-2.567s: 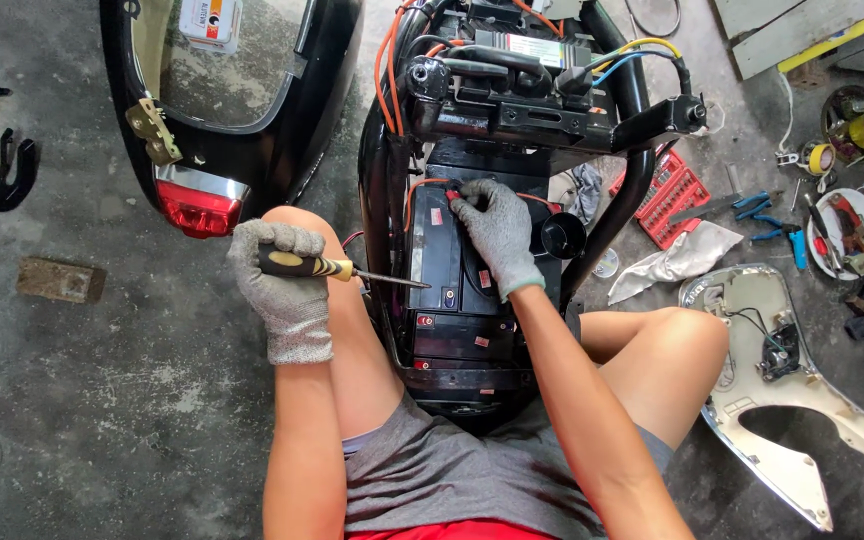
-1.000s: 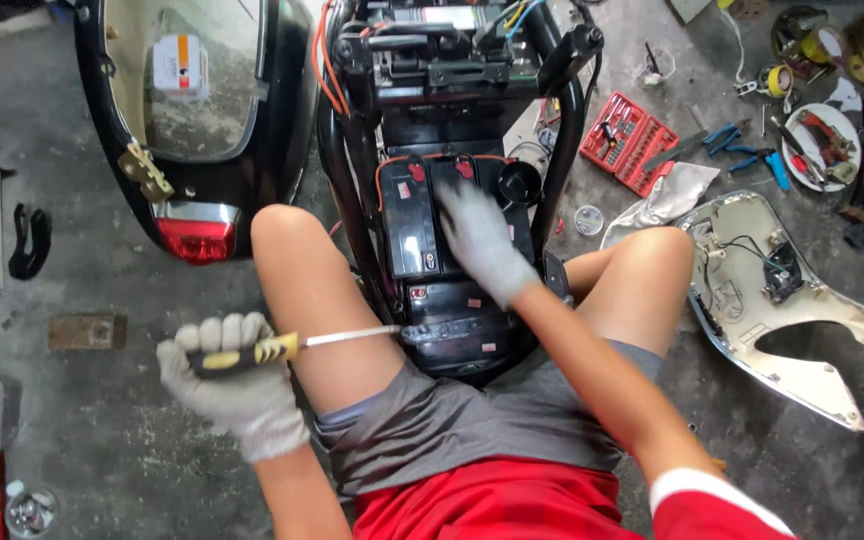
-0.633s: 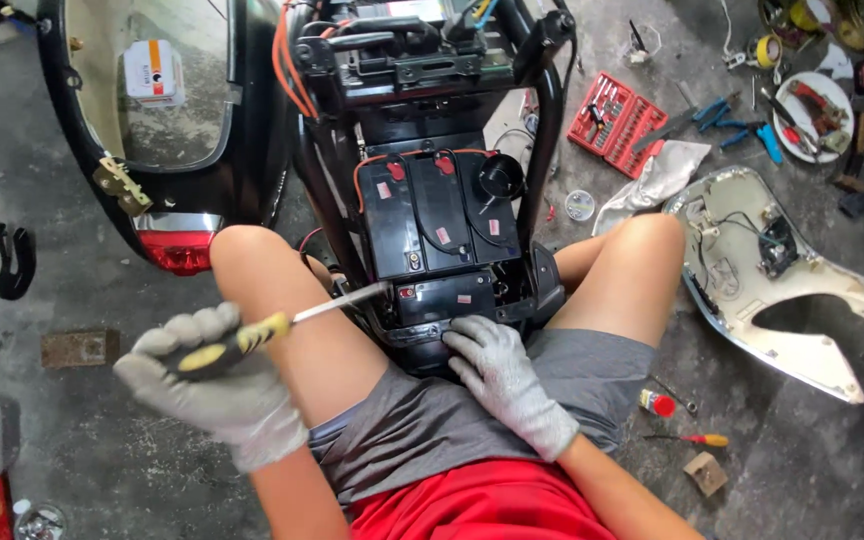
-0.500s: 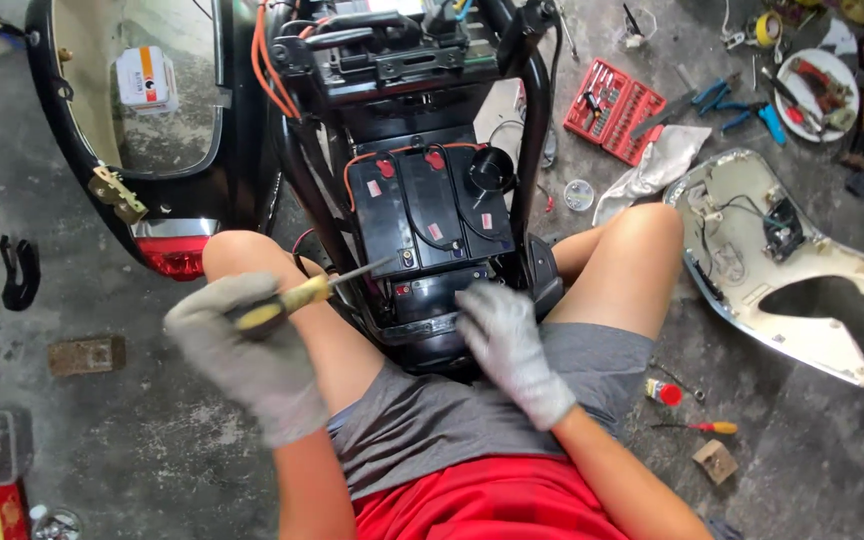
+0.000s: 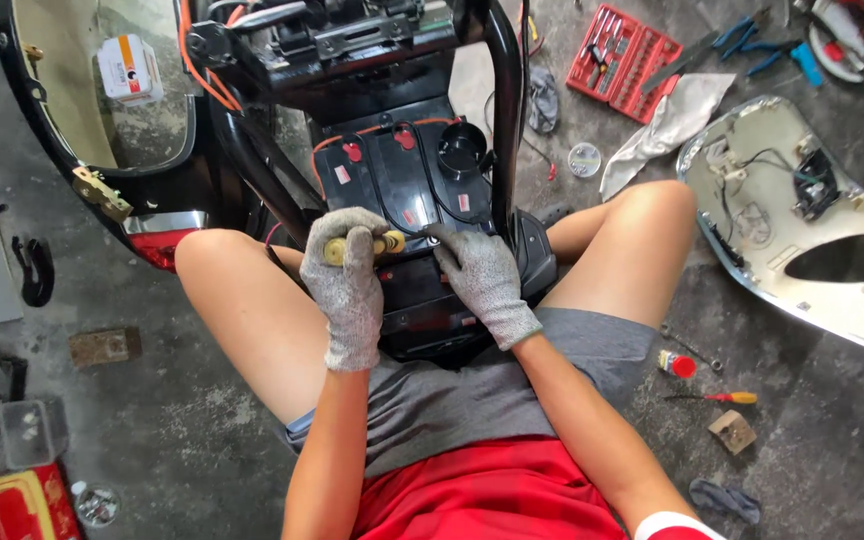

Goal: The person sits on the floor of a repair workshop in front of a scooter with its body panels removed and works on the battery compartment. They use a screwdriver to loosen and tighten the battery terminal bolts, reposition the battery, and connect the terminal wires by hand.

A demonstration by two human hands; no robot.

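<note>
Head camera looked down on a seated person with both gloved hands at a black battery pack (image 5: 402,190) set in a scooter frame (image 5: 497,110) between the knees. The left hand (image 5: 347,275) was curled tight around a yellow-handled screwdriver (image 5: 367,245), held level just above the pack's near edge. The right hand (image 5: 482,280) lay loosely spread, fingertips touching the pack beside the screwdriver's tip. A red socket set (image 5: 622,50) lay on the concrete floor (image 5: 832,400), well apart.
</note>
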